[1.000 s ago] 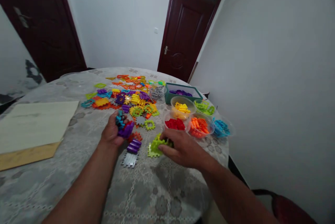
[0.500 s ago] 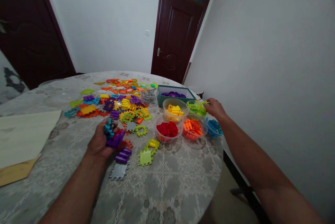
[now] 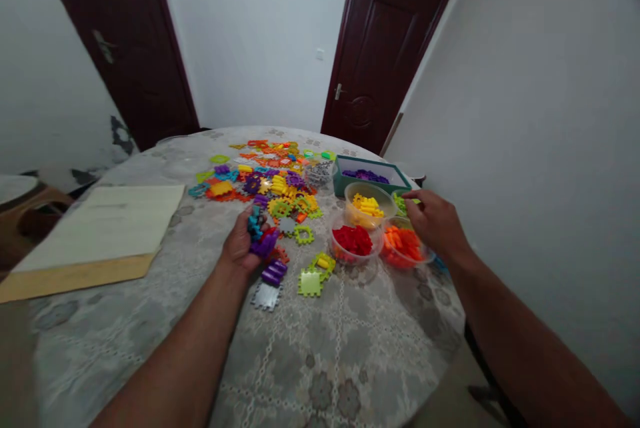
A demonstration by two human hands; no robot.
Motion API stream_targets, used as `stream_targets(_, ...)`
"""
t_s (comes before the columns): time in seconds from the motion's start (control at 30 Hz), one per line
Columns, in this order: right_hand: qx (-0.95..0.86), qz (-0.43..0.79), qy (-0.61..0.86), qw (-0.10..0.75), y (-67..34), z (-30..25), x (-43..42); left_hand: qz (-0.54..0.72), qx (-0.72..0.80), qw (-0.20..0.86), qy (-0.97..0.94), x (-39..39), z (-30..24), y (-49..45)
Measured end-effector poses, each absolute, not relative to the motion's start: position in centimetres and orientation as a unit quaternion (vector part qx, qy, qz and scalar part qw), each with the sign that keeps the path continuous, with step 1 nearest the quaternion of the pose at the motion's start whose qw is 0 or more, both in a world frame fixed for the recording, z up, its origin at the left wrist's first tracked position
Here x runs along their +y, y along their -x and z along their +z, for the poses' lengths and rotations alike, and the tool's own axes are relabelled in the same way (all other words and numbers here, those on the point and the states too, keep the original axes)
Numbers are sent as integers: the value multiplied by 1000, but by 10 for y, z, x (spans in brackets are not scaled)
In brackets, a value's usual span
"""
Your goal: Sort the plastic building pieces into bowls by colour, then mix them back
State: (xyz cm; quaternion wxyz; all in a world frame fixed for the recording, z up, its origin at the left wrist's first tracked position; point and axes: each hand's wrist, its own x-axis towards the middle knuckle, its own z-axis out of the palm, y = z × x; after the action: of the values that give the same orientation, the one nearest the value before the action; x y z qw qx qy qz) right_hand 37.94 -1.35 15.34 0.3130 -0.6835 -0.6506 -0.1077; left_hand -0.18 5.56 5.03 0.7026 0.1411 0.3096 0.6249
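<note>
Holding a blue piece (image 3: 255, 223) and a purple piece (image 3: 263, 245), left hand (image 3: 241, 243) curled around both, palm up, above the worktop (image 3: 300, 355) beside the mixed pile (image 3: 280, 185). Right hand (image 3: 443, 220) is at the green pieces (image 3: 399, 203), behind the orange bowl (image 3: 400, 264); can't tell whether it's gripping any. Red bowl (image 3: 353, 259) and yellow bowl (image 3: 369, 221) sit left of it. Box (image 3: 344, 184) with purple pieces (image 3: 367, 177) behind. Green square (image 3: 311, 283) and grey square (image 3: 267, 296) lie nearer the front, apart.
</note>
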Motion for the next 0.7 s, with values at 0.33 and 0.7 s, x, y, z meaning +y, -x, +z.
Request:
stream_targets(0.33,-815,128,479,300,-181,108,-52,637,285,705,-127,54,45,-1)
stream_targets(0.7,-767,168,522,333,-127,60,-18,641,313,682,-161,55,37,-6)
